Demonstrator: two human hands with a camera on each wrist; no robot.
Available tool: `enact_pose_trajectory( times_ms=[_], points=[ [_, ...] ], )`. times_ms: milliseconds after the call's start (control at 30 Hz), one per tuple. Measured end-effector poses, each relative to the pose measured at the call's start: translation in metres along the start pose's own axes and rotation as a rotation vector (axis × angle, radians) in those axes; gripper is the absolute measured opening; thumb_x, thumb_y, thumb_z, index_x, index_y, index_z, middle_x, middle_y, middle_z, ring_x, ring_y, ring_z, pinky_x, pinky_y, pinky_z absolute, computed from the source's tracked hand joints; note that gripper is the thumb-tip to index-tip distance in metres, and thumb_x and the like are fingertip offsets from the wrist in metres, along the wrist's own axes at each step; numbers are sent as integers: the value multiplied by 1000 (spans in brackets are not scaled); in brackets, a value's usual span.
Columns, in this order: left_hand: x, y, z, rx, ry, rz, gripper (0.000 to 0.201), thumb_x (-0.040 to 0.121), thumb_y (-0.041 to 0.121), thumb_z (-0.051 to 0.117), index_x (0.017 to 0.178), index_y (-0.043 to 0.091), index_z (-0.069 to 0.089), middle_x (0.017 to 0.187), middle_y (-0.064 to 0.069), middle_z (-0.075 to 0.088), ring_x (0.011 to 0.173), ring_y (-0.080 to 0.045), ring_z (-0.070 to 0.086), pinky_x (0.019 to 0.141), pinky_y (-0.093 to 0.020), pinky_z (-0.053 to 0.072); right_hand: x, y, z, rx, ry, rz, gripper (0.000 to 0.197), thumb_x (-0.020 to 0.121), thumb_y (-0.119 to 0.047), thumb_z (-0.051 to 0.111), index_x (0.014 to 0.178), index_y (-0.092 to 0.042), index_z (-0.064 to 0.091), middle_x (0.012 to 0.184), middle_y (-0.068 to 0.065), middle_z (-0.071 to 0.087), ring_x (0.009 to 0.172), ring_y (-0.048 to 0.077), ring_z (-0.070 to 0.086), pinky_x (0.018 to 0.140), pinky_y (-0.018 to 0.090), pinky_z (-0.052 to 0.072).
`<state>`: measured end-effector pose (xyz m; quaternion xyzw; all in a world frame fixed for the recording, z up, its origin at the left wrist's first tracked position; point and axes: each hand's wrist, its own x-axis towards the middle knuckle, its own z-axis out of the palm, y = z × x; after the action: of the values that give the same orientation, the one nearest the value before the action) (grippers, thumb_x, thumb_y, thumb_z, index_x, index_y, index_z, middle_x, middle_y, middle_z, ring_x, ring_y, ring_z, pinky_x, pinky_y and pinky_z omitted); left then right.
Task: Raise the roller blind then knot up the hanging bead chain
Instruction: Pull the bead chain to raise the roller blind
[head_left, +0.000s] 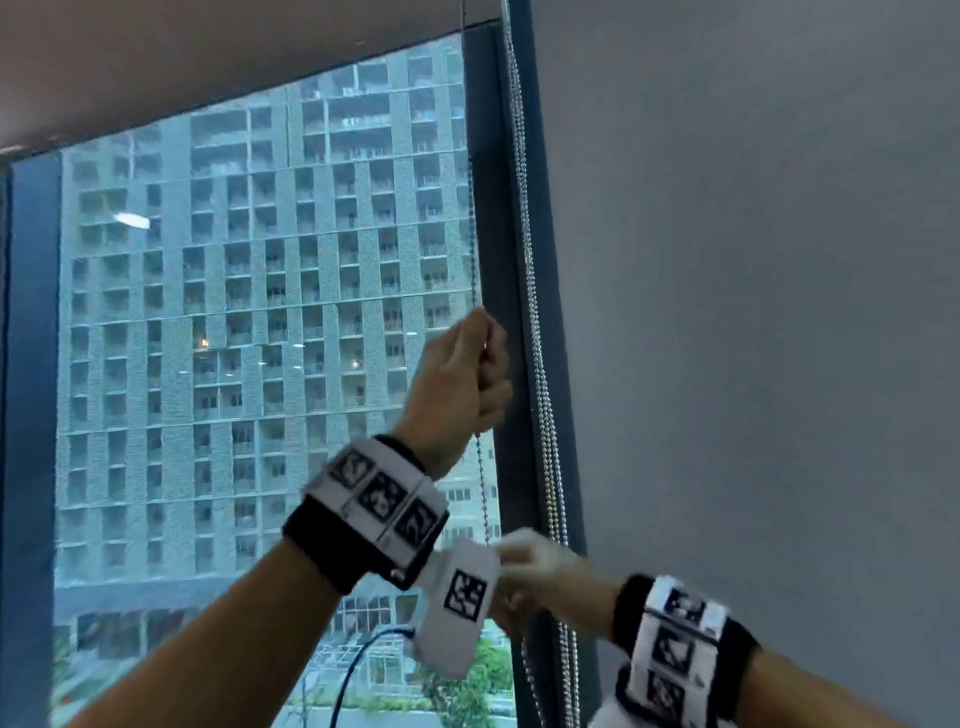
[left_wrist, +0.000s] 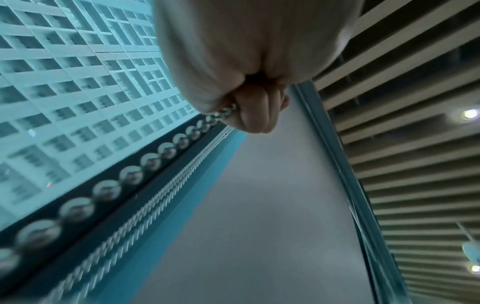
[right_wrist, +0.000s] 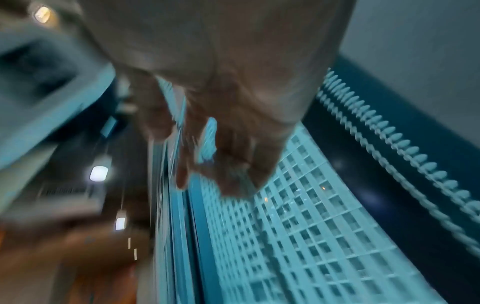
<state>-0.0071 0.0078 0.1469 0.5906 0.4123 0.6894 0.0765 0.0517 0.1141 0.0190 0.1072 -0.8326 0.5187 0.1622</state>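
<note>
**Left hand clenched on the bead chain beside the window frame**

The left hand (head_left: 457, 374) is raised in front of the window (head_left: 260, 338), just left of the dark window frame (head_left: 498, 260). Its grip is clenched around one strand of the bead chain (head_left: 474, 249); the left wrist view shows the beads running straight into the curled fingers (left_wrist: 257, 111). That strand enters the fist from above, leaves it below and hangs on down toward the right hand (head_left: 535, 566).

The right hand sits lower, at the foot of the same frame, and is heavily blurred. In the right wrist view its fingers (right_wrist: 233, 160) point forward and look loosely spread, but whether they hold the strand cannot be told.

The roller blind (head_left: 208, 67) covers only the top of the window, its lower edge slanting across the glass well above the left hand. To the right of the frame, a second pair of bead strands (head_left: 530, 291) hangs alongside another grey blind (head_left: 753, 312), which is let down. A tall building (head_left: 234, 260) fills the view through the glass.
</note>
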Motion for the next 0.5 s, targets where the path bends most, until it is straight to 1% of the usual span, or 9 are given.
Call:
enact_pose_trajectory(
  times_ms=[67,100,167,200,233,267,333,400,500],
  points=[
    [-17,-14,0,-42,-15,-22,40,102,30,30,65,18,38,45,11,29,34,-3,19,34,-14,13,12,-28,-28,125,79,-70,29,76,-14,49,93,-13,73,82,8,67,71,16,62,68,29,52],
    [-24,-21,0,-63,-18,-45,39,101,30,31,65,18,38,46,11,28,33,-3,19,34,-15,13,21,-49,-42,210,132,-129,40,75,-15,49,109,-4,67,95,19,63,82,23,61,76,36,52],
    [-38,-36,3,-73,-31,-92,38,100,31,32,66,16,39,45,10,29,33,-3,20,36,-16,13,37,-104,-59,302,190,-257,54,81,-20,45,128,4,52,109,25,58,95,33,59,86,44,49],
    [-44,-43,3,-60,-35,-107,36,100,30,32,69,14,41,46,8,30,33,-3,21,36,-16,13,46,-131,-63,331,218,-306,48,88,-22,42,128,3,52,106,24,62,95,32,62,87,43,51],
    [-48,-50,3,-39,-37,-116,34,101,28,31,76,10,45,48,4,30,33,-4,22,37,-17,14,55,-156,-61,364,257,-330,41,95,-27,38,122,0,55,93,18,65,85,28,65,80,39,54],
    [-52,-56,0,-20,-48,-121,32,102,25,30,82,8,49,53,-2,29,35,-5,23,39,-19,15,62,-175,-57,387,301,-343,37,100,-32,35,109,-3,57,74,10,63,66,21,62,62,32,54],
    [-54,-58,-9,-3,-103,-142,35,102,19,32,80,11,58,63,-6,31,42,-10,29,41,-21,21,73,-190,-48,333,401,-404,41,104,-36,29,75,-15,48,46,-7,38,37,8,32,35,18,30],
    [-49,-49,-23,23,-184,-172,28,93,28,45,75,18,64,74,-15,44,59,-21,43,52,-26,35,78,-187,-37,223,457,-466,45,105,-35,27,62,-23,30,45,-11,23,36,6,14,33,15,14],
    [-30,-22,-46,37,-206,-157,33,82,37,44,90,10,61,85,-18,60,78,-29,56,71,-35,45,74,-170,-20,177,418,-464,47,105,-33,31,59,-25,26,48,-10,20,36,5,12,34,12,14]
  ],
)
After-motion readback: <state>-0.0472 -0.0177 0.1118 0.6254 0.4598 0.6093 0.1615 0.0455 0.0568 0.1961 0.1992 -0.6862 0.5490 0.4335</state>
